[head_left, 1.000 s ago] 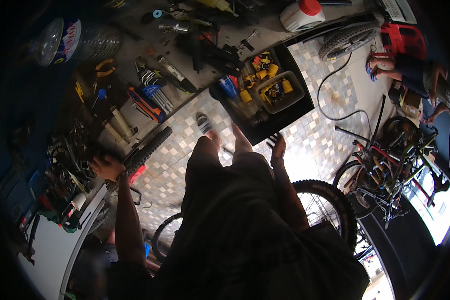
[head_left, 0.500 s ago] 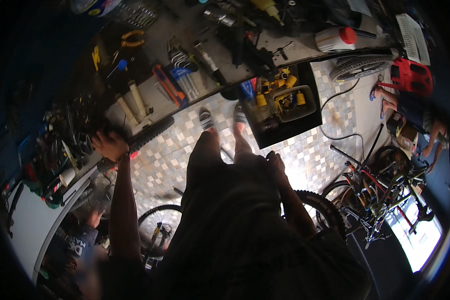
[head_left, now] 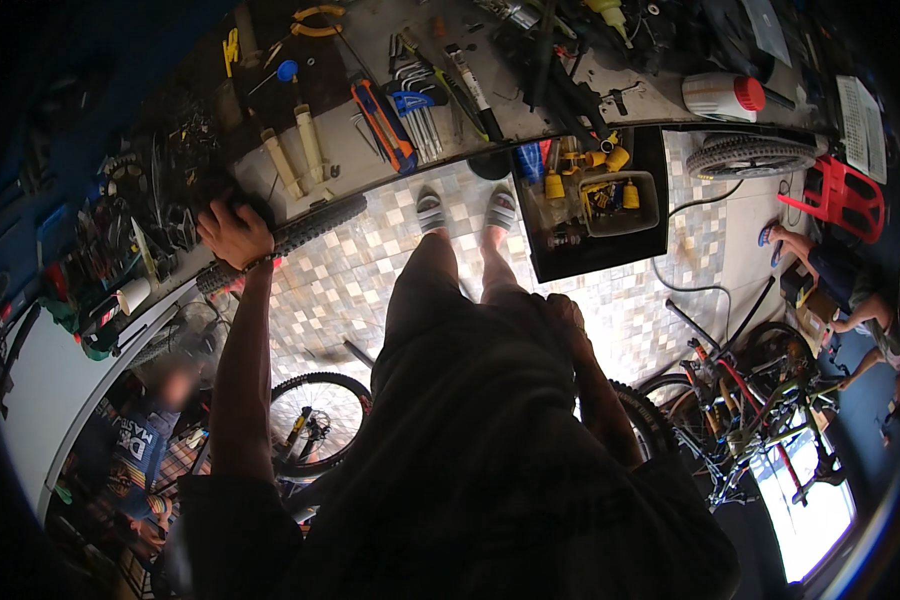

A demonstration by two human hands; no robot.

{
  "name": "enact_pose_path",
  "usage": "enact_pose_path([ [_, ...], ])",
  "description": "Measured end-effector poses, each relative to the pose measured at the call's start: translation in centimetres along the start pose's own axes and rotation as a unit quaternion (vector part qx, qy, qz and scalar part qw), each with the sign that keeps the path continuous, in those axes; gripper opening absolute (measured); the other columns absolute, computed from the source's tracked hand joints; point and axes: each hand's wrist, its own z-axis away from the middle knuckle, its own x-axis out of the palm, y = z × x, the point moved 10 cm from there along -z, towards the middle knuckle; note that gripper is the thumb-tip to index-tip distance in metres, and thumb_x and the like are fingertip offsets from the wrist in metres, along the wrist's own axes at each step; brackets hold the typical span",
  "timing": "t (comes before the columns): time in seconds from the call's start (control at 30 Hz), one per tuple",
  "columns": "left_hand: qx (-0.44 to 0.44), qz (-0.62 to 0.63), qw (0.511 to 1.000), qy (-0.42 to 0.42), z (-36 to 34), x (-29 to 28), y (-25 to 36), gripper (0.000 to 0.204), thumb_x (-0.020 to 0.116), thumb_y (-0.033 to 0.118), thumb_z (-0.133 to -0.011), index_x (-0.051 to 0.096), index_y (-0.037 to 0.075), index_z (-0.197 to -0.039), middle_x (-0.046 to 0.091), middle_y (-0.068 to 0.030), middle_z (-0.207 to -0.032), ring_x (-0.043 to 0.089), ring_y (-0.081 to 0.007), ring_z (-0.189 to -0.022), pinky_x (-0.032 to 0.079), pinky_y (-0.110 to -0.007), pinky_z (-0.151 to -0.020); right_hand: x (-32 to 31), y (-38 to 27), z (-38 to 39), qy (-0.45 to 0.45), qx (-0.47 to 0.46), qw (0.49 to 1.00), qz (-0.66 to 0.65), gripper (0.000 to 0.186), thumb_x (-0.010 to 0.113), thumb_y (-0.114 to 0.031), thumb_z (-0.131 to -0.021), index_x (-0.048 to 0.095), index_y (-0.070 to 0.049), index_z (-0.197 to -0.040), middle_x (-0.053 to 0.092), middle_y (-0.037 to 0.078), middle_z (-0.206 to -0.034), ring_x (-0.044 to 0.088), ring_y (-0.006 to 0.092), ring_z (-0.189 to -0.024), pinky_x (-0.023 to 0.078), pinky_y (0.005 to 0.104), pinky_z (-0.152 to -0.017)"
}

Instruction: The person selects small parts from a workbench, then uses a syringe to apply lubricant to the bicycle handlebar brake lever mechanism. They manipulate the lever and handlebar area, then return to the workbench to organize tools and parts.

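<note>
My left hand (head_left: pixel 235 235) rests at the near edge of the workbench (head_left: pixel 345 185), fingers spread over a dark object (head_left: pixel 232 190) whose kind is hidden in shadow. A knobbly bicycle tyre (head_left: pixel 315 228) runs along the edge beside that wrist. My right hand (head_left: pixel 567 315) hangs at my right thigh with its fingers curled in; whatever they may hold is hidden. Nearest my left hand on the bench lie two pale syringe-like tubes (head_left: pixel 310 145), then an orange-and-blue cutter-like tool (head_left: pixel 382 125) and a blue holder of hex keys (head_left: pixel 418 118).
A black open drawer (head_left: pixel 595 262) holds yellow parts and a grey bin (head_left: pixel 650 215). A white jug with a red cap (head_left: pixel 720 97) stands farther right. Bicycles (head_left: pixel 755 400) lean at right near a red stool (head_left: pixel 840 195). One person (head_left: pixel 140 450) is at lower left, another (head_left: pixel 860 290) at far right.
The whole view has shifted, so the bench and drawer appear higher and farther right. My left hand stays at the bench edge, and my right hand stays by my thigh.
</note>
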Motion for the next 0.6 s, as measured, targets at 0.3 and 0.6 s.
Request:
enact_pose_path([
  [0.3,-0.010,-0.010,0.999,-0.029,0.0,0.5,-0.2,0.036,0.057,0.030,-0.090,0.071,0.017,-0.120,0.059,-0.0173,-0.108,0.057,-0.0428,-0.104,0.047,-0.057,-0.090,-2.6,1.9,2.6,-0.206,-0.050,0.933,-0.292,0.040,0.084,-0.033,-0.092,0.077,-0.001,-0.115,0.079,0.010,-0.102,0.072,0.0187,-0.093,0.056,0.0352,-0.086],
  [0.6,-0.007,0.001,1.000,-0.029,-0.2,0.2,0.1,0.035,0.057,0.028,-0.091,0.071,0.017,-0.121,0.059,-0.0169,-0.108,0.056,-0.0423,-0.105,0.046,-0.057,-0.092,-3.7,0.8,2.4,-0.121,-0.096,0.955,-0.255,0.033,0.081,-0.031,-0.089,0.084,-0.005,-0.109,0.080,0.008,-0.097,0.071,0.0172,-0.093,0.055,0.0358,-0.088],
])
